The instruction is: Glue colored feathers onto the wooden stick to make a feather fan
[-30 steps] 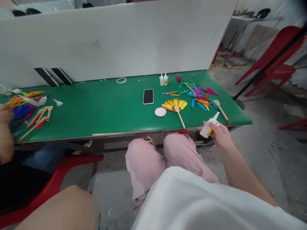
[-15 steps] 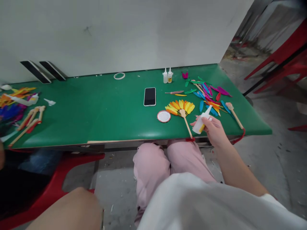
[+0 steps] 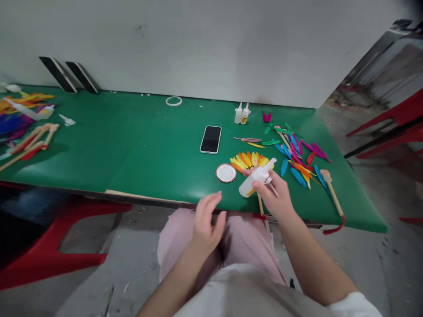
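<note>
In my right hand (image 3: 276, 193) is a white glue bottle (image 3: 253, 181), tilted with its nozzle up to the right. It hangs in front of a fan of yellow and orange feathers (image 3: 246, 159), hiding part of it. The fan's wooden handle (image 3: 260, 204) points toward the table's front edge and ends in a red cord. My left hand (image 3: 208, 220) is empty, fingers apart, over the table's front edge. Between the hands and the phone lies a small round white disc with a red rim (image 3: 226, 173).
On the green table (image 3: 139, 145) a phone (image 3: 210, 139) lies face up. Two small bottles (image 3: 242, 114) stand behind it. Loose coloured feathers (image 3: 299, 154) and a wooden handle (image 3: 332, 191) are at right; more feathers (image 3: 16, 123) and handles (image 3: 33, 141) at left.
My left hand has come up to the table's front edge. My right hand has carried the glue bottle left, in front of the feather fan. The view has shifted.
</note>
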Available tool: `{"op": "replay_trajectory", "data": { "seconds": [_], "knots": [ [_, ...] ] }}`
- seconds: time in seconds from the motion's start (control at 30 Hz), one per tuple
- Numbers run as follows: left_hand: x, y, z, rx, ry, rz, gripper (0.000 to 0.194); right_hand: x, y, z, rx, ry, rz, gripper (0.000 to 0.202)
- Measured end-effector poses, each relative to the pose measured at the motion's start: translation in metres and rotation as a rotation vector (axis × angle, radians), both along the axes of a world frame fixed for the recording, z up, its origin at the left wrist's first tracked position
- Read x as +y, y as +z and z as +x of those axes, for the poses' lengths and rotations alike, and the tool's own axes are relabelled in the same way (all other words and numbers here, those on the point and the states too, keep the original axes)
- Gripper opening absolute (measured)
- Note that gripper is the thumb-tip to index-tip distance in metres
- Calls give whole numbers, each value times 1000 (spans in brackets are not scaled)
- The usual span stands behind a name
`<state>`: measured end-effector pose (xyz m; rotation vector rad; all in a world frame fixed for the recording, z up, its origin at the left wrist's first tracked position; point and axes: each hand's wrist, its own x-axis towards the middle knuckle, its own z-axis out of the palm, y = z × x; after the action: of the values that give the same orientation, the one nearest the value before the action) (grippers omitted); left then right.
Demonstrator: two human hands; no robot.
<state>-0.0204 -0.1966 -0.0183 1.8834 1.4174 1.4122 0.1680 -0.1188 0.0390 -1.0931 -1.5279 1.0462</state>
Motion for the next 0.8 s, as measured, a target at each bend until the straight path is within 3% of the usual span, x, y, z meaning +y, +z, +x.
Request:
{"op": "replay_trajectory", "data": {
  "seconds": [0.1, 0.2, 0.33, 0.47, 0.6, 0.7, 0.8],
  "knots": [
    [1, -3, 16, -133, -209, -163, 51, -12, -8, -7, -94, 121, 12, 30],
    [7, 1, 27, -445, -332, -390, 48, -25, -15, -13, -110, 192, 11, 29],
    [13, -4, 31, -864, -357, -545, 43, -35, -23, -19, -96, 252, -33, 35],
    [13, -19, 25, -1038, -330, -607, 44, -38, -32, -26, -95, 302, -97, 36],
    [12, -29, 20, -1092, -309, -635, 54, -40, -40, -29, -77, 305, -118, 38],
    [13, -31, 20, -895, -320, -704, 57, -41, -40, -27, -67, 252, -106, 34],
    [13, -33, 22, -639, -375, -793, 48, -40, -38, -22, -53, 153, -106, 28]
  ]
}}
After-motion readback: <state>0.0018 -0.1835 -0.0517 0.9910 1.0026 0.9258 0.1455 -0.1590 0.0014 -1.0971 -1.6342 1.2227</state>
